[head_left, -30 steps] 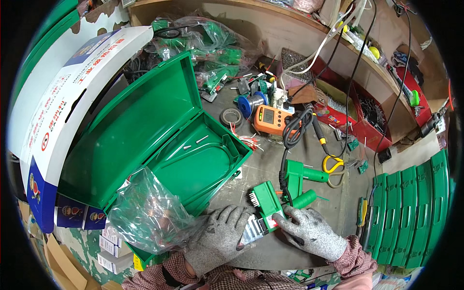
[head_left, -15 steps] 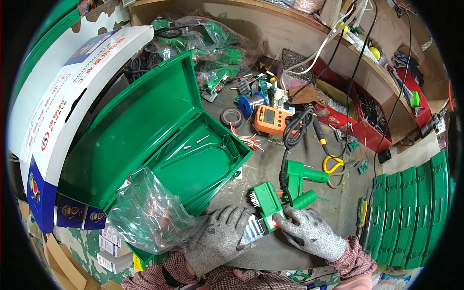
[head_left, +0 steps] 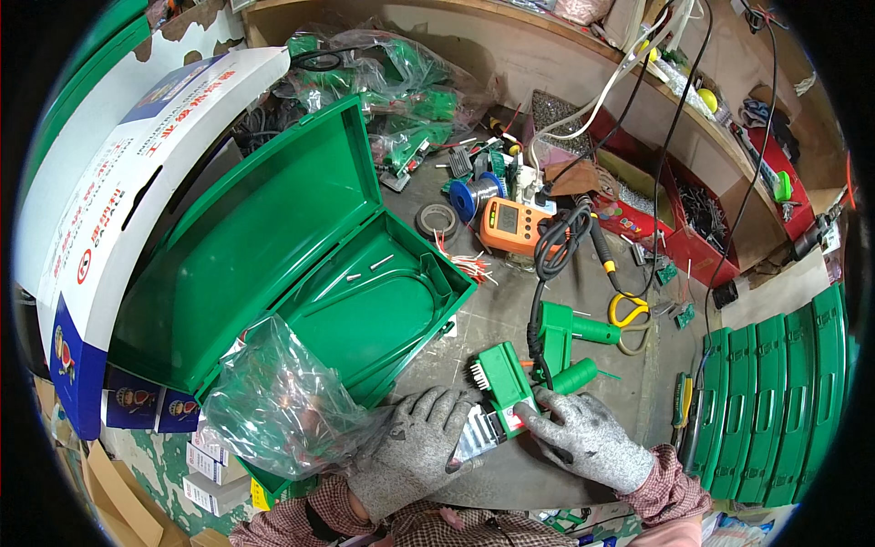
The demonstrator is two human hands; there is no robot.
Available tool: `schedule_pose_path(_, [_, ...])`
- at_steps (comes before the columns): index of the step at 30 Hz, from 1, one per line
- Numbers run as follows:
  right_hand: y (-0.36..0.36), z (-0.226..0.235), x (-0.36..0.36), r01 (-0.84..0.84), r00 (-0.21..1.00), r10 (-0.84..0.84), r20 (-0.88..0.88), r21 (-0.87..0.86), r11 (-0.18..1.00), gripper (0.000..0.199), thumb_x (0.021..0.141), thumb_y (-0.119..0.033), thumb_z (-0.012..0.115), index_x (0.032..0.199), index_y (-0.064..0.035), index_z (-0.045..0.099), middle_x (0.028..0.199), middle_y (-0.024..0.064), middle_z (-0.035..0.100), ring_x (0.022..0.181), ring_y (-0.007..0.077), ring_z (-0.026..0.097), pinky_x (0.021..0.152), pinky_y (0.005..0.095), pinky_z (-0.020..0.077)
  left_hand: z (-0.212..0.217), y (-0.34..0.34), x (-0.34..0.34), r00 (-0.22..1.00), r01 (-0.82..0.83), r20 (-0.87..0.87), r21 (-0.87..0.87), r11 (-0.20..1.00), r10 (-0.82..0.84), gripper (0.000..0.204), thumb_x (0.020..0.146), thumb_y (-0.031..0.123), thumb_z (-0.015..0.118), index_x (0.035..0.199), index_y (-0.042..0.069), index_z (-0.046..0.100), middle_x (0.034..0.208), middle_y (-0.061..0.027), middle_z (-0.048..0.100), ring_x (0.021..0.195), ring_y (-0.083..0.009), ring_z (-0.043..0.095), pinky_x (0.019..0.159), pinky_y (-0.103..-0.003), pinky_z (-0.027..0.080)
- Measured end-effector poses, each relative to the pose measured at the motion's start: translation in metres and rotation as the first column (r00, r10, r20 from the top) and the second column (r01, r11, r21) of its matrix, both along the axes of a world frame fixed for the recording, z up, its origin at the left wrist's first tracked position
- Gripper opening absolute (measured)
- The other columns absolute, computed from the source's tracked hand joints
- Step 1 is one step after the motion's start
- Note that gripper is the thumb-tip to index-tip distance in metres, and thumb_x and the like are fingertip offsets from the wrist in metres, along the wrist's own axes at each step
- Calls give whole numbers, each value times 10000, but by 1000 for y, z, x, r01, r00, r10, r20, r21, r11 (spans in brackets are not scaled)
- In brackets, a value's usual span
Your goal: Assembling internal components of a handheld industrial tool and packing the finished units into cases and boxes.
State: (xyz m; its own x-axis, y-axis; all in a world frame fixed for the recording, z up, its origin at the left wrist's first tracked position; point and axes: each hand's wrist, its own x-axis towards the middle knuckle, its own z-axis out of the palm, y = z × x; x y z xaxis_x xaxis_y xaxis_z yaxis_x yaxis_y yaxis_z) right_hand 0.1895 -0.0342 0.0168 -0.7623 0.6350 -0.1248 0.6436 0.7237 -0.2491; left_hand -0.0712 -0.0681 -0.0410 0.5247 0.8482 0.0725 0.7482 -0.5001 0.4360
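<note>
Both hands wear grey knit gloves at the near edge of the workbench. My left hand (head_left: pixel 415 448) lies palm down, its fingers on the shiny metal end of a green box-shaped tool (head_left: pixel 499 390). My right hand (head_left: pixel 581 435) pinches the tool's near end by its red and white label. Touching my left wrist is a crumpled clear plastic bag (head_left: pixel 278 401). A black cord (head_left: pixel 558 242) runs from the tool toward the back of the bench.
An open green plastic case (head_left: pixel 301 264) lies left of the hands, with small screws inside. Behind the tool sit a green handle-shaped part (head_left: pixel 565 330), an orange meter (head_left: pixel 510 224), yellow-handled snips (head_left: pixel 629 314) and a blue wire spool (head_left: pixel 474 193). Stacked green cases (head_left: pixel 775 392) stand right; printed cartons (head_left: pixel 118 182) left.
</note>
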Motion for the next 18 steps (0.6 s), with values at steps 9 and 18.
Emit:
schedule_pose_path(9, [4,10,1,-21,999,20,28,31,999,536,853,-172,683,1352,-70,513,1256,183,555,983,309,624,798,434,511,-10,-1,6,999,-34,-3,-39,999,34,818,856,539,667,1445,27,422,1373,-179,494,1299,-345,458,1083,-490,364])
schedule_pose_path(18, [6,10,-1,-17,997,15,81,18,1000,574,840,-136,680,1387,-101,509,1216,152,562,1008,310,614,843,456,497,-9,-3,6,999,-37,-18,-18,999,37,823,842,513,698,1444,22,426,1360,-185,506,1294,-346,471,1072,-476,381])
